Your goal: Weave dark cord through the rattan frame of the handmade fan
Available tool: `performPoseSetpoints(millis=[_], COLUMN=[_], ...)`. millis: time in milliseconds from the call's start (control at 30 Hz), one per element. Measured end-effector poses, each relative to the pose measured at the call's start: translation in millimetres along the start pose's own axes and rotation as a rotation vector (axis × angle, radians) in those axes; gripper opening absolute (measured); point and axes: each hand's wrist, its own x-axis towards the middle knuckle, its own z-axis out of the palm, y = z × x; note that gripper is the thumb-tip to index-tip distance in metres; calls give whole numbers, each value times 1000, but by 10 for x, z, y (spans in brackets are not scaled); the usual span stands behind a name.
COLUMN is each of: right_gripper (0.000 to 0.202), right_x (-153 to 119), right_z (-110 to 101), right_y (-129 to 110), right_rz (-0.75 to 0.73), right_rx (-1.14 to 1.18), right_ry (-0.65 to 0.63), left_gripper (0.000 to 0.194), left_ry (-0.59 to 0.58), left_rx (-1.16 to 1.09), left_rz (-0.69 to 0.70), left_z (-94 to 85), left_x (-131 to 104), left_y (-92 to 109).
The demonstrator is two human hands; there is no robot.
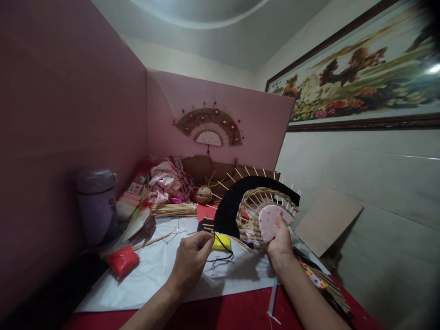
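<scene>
A half-round handmade fan (237,206) is raised above the table, with thin wooden sticks poking out past a black band and woven brown cord. My right hand (282,245) is closed on its pale, red-dotted base (270,222), thumb on the front. At the fan's lower left edge, my left hand (193,254) is closed in a pinch on a black cord (223,259), which loops down to the right. Behind that pinch lies a yellow packet (222,242). The fingertips of my right hand are hidden behind the base.
White paper (154,275) covers part of a red cloth (213,314). A red packet (123,262), a purple cup (97,208), bundled sticks (173,210) and a twine ball (204,195) lie left and behind. A finished-looking fan (209,126) hangs on the pink board (165,101). Cardboard (326,220) leans right.
</scene>
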Motion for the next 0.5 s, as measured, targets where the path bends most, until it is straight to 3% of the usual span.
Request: performPoseSetpoints(millis=[233, 333, 500], right_gripper=[31, 30, 25], right_x=[-77, -96, -123], right_z=[34, 42, 63], right_y=[4, 3, 4], right_rz=[29, 9, -4], right_rx=[27, 30, 50], right_ry=[30, 35, 80], left_gripper=[23, 23, 21], left_ry=[3, 14, 99], left_rx=[38, 153, 474], left_rz=[26, 59, 286], left_z=[-6, -9, 4], left_x=[-12, -28, -63], left_y=[4, -1, -18])
